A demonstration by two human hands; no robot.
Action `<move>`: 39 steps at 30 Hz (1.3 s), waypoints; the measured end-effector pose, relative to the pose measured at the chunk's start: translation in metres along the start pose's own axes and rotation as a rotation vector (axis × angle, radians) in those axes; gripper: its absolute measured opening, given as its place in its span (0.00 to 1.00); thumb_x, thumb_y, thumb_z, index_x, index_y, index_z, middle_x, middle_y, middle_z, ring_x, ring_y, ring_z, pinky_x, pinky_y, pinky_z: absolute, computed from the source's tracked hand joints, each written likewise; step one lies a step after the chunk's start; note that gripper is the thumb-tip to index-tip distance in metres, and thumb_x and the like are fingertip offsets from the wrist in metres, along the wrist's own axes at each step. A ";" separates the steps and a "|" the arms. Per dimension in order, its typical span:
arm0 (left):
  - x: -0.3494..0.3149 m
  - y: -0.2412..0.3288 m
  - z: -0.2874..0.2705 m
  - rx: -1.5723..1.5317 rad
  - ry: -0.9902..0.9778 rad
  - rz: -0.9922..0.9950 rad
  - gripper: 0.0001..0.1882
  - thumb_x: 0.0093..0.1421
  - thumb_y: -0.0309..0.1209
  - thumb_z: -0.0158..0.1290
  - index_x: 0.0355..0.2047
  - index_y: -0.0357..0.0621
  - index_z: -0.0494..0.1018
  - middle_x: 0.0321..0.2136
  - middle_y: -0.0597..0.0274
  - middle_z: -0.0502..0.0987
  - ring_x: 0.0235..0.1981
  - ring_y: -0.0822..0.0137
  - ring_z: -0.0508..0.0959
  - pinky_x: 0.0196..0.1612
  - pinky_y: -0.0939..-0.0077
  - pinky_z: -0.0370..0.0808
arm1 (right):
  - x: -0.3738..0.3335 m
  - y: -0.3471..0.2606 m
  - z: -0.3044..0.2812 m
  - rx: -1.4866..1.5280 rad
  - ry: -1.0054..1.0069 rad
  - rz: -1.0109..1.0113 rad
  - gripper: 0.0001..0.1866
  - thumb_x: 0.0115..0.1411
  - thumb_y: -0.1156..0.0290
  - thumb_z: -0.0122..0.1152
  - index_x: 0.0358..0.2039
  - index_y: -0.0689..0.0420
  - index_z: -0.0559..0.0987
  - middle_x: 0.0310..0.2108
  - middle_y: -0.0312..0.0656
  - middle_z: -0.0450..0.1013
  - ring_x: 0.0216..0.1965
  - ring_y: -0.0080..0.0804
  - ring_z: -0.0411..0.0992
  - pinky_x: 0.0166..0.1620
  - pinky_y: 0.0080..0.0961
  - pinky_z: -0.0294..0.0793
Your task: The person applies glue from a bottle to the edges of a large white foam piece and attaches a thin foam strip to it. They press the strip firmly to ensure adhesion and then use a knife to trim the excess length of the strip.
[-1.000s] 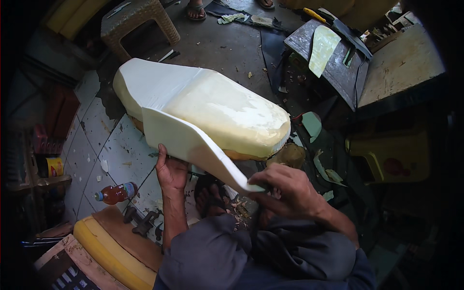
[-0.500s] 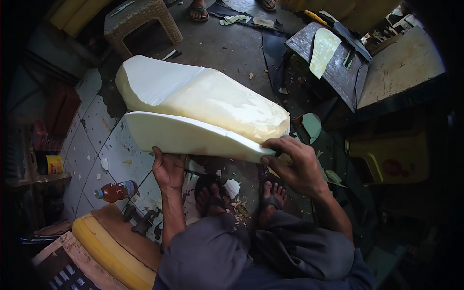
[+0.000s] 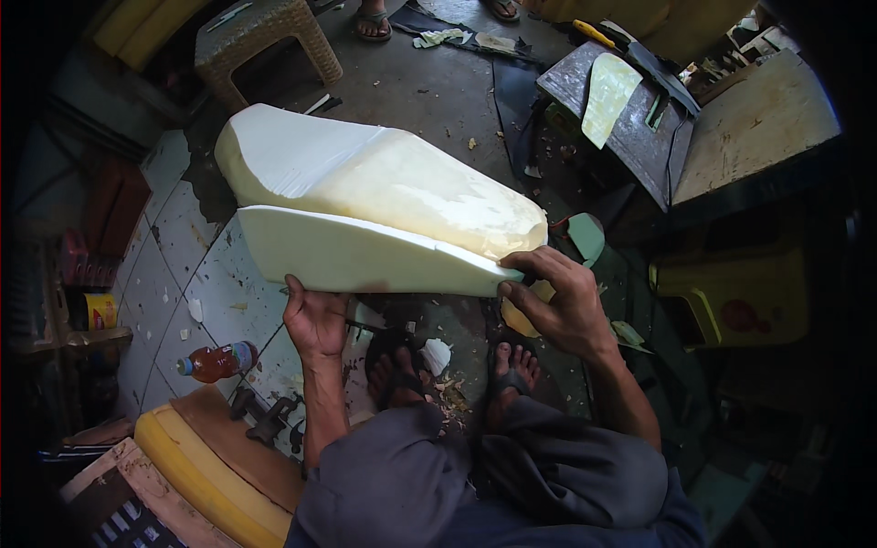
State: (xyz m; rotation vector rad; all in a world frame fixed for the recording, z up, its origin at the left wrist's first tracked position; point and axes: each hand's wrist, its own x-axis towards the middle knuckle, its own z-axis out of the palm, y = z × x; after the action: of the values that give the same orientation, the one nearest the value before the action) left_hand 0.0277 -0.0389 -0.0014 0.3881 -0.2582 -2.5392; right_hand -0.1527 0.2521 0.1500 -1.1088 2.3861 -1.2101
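Note:
A flat white foam piece (image 3: 338,260) with a curved top edge stands on its side along the near flank of a larger foam seat cushion (image 3: 365,173). That cushion is pale yellow, with a white, scored section at its left end. My left hand (image 3: 315,320) holds the foam piece's lower edge from below, thumb toward me, the other fingers partly hidden behind it. At the tapered right end, my right hand (image 3: 562,306) pinches the corner between thumb and fingers, close to the cushion's narrow end.
Foam scraps (image 3: 437,356) lie between my feet. A bottle of brown liquid (image 3: 219,362) lies on the tiles to the left. A woven-pattern stool (image 3: 265,46) stands far left; a dark board (image 3: 621,119) bearing a foam cutout is far right. Another person's feet (image 3: 374,26) show at the top.
The foam piece has tilted slightly, so more of its broad face shows. My right hand has shifted a little at its corner, while my left hand keeps its hold below.

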 end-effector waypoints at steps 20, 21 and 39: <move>-0.001 0.000 -0.006 -0.140 -0.064 -0.014 0.26 0.76 0.39 0.42 0.70 0.45 0.58 0.70 0.49 0.61 0.71 0.46 0.59 0.71 0.36 0.59 | -0.002 0.002 0.005 -0.041 0.066 0.061 0.16 0.56 0.69 0.75 0.43 0.62 0.83 0.36 0.45 0.81 0.36 0.35 0.81 0.42 0.30 0.79; -0.002 0.000 -0.007 -0.161 -0.071 -0.005 0.26 0.76 0.39 0.42 0.71 0.45 0.58 0.70 0.49 0.61 0.71 0.46 0.59 0.71 0.36 0.59 | -0.002 0.002 0.005 -0.032 0.069 0.045 0.16 0.56 0.69 0.75 0.43 0.62 0.83 0.36 0.45 0.81 0.36 0.34 0.81 0.41 0.29 0.79; 0.001 -0.007 -0.012 -0.239 -0.140 0.011 0.26 0.75 0.39 0.45 0.70 0.45 0.60 0.70 0.52 0.62 0.72 0.49 0.58 0.73 0.40 0.52 | 0.000 0.007 0.008 -0.033 0.177 0.082 0.15 0.57 0.70 0.75 0.43 0.62 0.83 0.34 0.44 0.80 0.35 0.31 0.79 0.41 0.28 0.78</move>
State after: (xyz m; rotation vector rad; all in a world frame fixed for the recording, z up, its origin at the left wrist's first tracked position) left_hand 0.0277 -0.0351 -0.0143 0.1163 -0.0072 -2.5514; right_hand -0.1522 0.2498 0.1400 -0.9379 2.5634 -1.2942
